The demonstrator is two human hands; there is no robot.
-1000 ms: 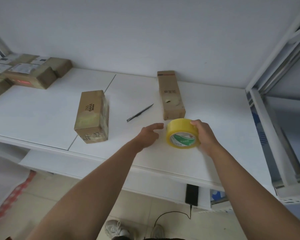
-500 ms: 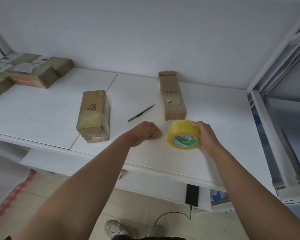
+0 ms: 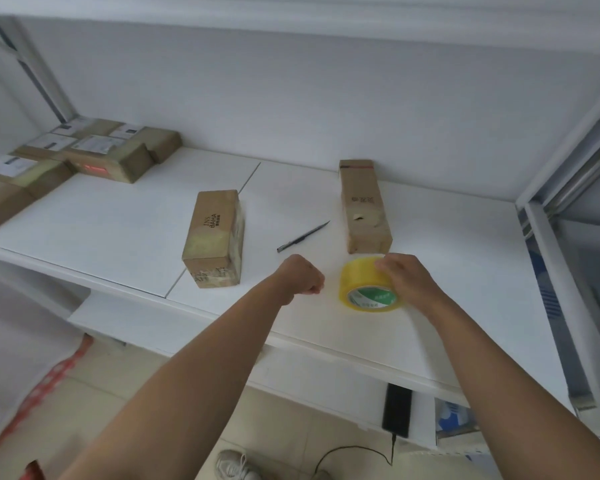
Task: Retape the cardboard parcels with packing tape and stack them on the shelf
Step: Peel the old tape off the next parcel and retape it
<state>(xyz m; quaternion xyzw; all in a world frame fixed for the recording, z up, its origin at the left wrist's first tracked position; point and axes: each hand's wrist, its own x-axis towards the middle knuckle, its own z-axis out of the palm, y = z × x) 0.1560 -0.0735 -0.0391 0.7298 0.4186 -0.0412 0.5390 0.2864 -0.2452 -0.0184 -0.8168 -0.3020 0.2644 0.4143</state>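
The glossy yellow round roll of packing tape (image 3: pixel 369 287) is standing on edge under the gripping right hand (image 3: pixel 407 280). The left hand (image 3: pixel 302 278), fisted and holding nothing, is hovering just beside it, before two brown cardboard parcels (image 3: pixel 215 237).

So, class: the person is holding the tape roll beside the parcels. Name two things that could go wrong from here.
1. The knife lies loose between the two parcels; a reaching left hand could catch its blade.
2. The tape roll, gripped by the right hand alone, may slip when tape is pulled.
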